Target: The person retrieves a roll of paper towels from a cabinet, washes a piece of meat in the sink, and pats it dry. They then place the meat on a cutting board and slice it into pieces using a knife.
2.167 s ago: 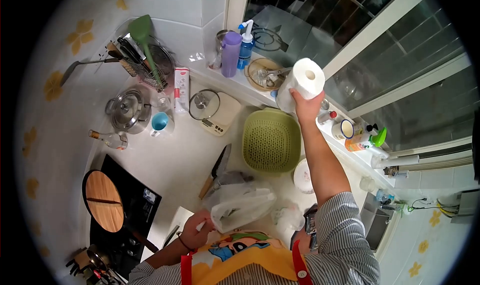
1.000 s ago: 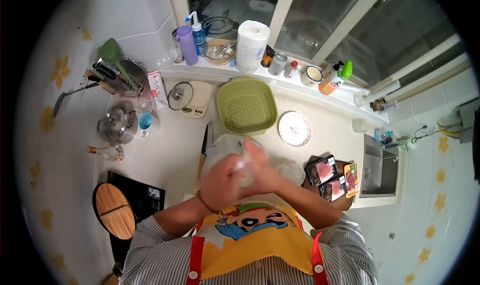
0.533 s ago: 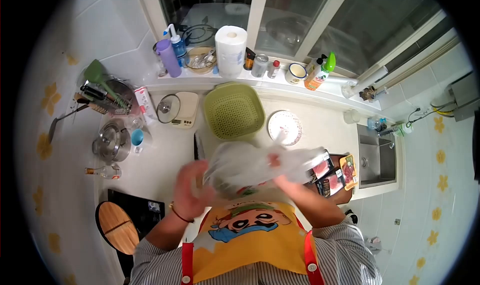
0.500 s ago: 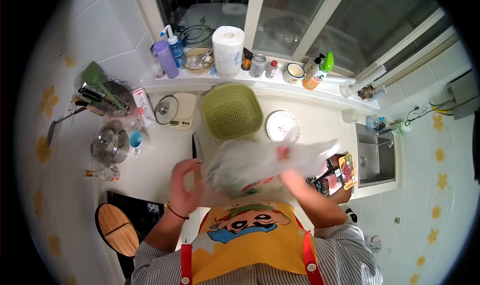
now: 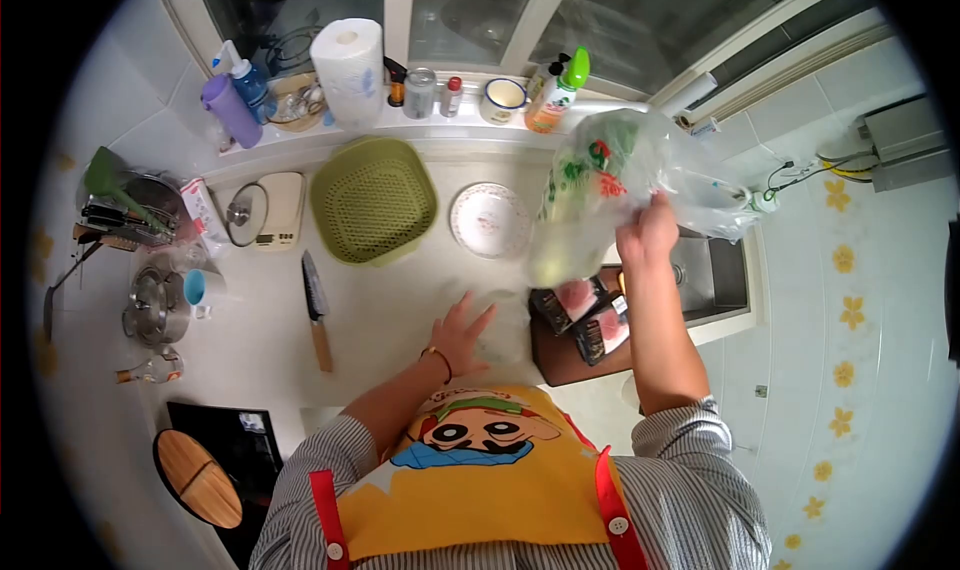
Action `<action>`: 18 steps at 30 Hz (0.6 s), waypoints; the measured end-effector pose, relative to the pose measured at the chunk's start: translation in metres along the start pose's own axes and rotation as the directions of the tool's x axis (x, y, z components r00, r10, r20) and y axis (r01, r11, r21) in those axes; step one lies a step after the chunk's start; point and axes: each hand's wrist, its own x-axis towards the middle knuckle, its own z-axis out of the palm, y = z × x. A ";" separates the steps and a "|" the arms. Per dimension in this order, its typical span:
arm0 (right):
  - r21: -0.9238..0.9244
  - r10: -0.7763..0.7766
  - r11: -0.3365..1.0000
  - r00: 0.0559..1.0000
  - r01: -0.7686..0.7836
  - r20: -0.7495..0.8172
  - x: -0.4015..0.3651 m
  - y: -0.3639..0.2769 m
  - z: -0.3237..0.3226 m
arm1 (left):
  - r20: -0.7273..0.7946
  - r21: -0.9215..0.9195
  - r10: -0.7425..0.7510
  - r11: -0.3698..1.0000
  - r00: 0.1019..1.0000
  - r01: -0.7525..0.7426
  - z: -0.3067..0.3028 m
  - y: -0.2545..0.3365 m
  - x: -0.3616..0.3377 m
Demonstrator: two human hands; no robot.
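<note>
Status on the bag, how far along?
Done: meat trays lie out on the board. In hand: right hand holds the bag up; left hand lies open on the counter. Left: something green still shows inside the bag; knife lies untouched.

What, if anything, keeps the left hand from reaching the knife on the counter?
Probably nothing, so yes: the left hand is open, and bare counter lies between it and the knife.

Legible text: none for you. Plastic bag [image 5: 600, 185], two o'clock: red-green print, unreadable. Carton [image 5: 205, 210], nine o'clock: label too small.
</note>
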 end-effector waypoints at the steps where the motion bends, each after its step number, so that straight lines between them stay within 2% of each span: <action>1: 0.023 0.026 0.999 0.999 -0.027 0.045 0.023 0.000 -0.011 | 0.048 0.088 -0.001 0.996 0.999 -0.003 0.018 0.005 0.013; 2: 0.042 0.056 0.997 0.992 -0.061 0.117 0.069 0.013 -0.036 | 0.047 0.089 -0.002 0.996 0.999 -0.002 0.049 -0.007 0.025; 3: 0.046 0.059 0.997 0.992 -0.065 0.116 0.100 0.021 -0.048 | 0.152 -0.065 -0.111 0.990 0.982 0.122 0.087 -0.034 0.034; 4: 0.050 0.136 0.988 0.980 -0.145 0.142 0.127 0.029 -0.058 | 0.269 -0.198 -0.202 0.945 0.942 0.260 0.107 -0.051 0.036; 5: 0.057 0.215 0.972 0.962 -0.227 0.170 0.149 0.035 -0.065 | 0.188 -0.197 -0.230 0.944 0.955 0.266 0.112 -0.055 0.029; 6: 0.074 0.224 0.968 0.960 -0.239 0.170 0.164 0.041 -0.071 | 0.107 -0.192 -0.257 0.942 0.960 0.274 0.116 -0.055 0.021; 7: 0.049 0.269 0.960 0.959 -0.274 0.094 0.176 0.050 -0.073 | 0.110 -0.170 -0.269 0.944 0.957 0.284 0.111 -0.050 0.013; 8: 0.027 0.312 0.950 0.950 -0.312 0.018 0.188 0.059 -0.076 | 0.051 -0.163 -0.321 0.932 0.946 0.325 0.099 -0.038 0.003; 9: 0.048 0.325 0.944 0.946 -0.325 0.021 0.198 0.069 -0.078 | -0.010 -0.157 -0.368 0.919 0.930 0.362 0.091 -0.025 -0.002; 10: 0.033 0.312 0.950 0.950 -0.312 -0.019 0.206 0.079 -0.081 | -0.007 -0.133 -0.374 0.919 0.927 0.370 0.088 -0.013 -0.007; 11: 0.017 0.298 0.955 0.953 -0.297 -0.057 0.220 0.089 -0.087 | -0.022 -0.243 -0.449 0.869 0.893 0.431 0.086 -0.002 -0.010; 12: -0.192 0.051 0.981 0.996 -0.036 0.073 0.278 0.154 -0.127 | -0.029 -0.350 -0.521 0.805 0.853 0.479 0.084 0.008 -0.013; 13: -0.173 0.055 0.984 0.996 -0.043 0.065 0.273 0.141 -0.126 | -0.029 -0.330 -0.519 0.811 0.854 0.483 0.084 0.017 -0.014; 14: 0.013 0.243 0.970 0.970 -0.243 -0.012 0.258 0.115 -0.114 | -0.031 -0.445 -0.566 0.746 0.824 0.495 0.086 0.026 -0.012; 15: 0.209 0.428 0.888 0.902 -0.409 -0.051 0.245 0.099 -0.109 | -0.022 -0.556 -0.606 0.669 0.795 0.494 0.087 0.036 -0.008; 16: 0.228 0.417 0.890 0.907 -0.394 -0.060 0.240 0.097 -0.116 | -0.017 -0.542 -0.591 0.683 0.806 0.489 0.086 0.044 -0.003; 17: -0.197 0.272 0.948 0.958 -0.251 0.088 0.238 0.098 -0.125 | 0.050 -0.656 -0.599 0.584 0.799 0.478 0.085 0.052 0.004; 18: -0.561 0.187 0.827 0.946 -0.007 0.264 0.233 0.100 -0.137 | 0.126 -0.749 -0.595 0.468 0.794 0.470 0.084 0.059 0.011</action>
